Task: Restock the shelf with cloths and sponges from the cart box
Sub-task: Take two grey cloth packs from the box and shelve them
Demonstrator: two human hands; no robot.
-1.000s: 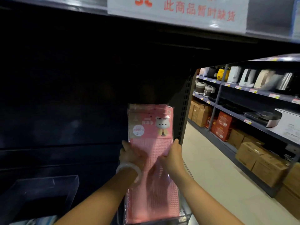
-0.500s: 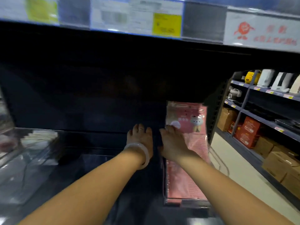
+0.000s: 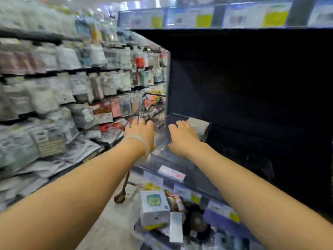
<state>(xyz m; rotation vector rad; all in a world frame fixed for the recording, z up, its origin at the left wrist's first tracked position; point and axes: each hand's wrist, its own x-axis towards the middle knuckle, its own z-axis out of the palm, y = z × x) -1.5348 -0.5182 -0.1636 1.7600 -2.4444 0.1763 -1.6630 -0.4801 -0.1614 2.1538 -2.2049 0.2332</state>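
Observation:
The view is blurred by motion. Both my arms reach forward with nothing in them. My left hand (image 3: 140, 134) has relaxed, spread fingers in front of a wire cart (image 3: 152, 107) in the aisle. My right hand (image 3: 182, 137) is spread just over the front left corner of the dark shelf (image 3: 252, 98), next to a pale packet (image 3: 199, 125) lying there. Whether it touches the packet is unclear. A clear plastic divider (image 3: 161, 143) stands between the two hands. The pink cloth pack is out of view.
Racks of hanging packets (image 3: 63, 78) fill the left side of the aisle. Price tags (image 3: 171, 173) line the shelf rail below my right arm. A white box with a green print (image 3: 154, 204) sits on the lower shelf. Pale floor (image 3: 111, 224) runs between.
The view swung left from the shelf's right end to its left end. Both hands let go of the pink cloth pack, which stayed on the shelf and left the view.

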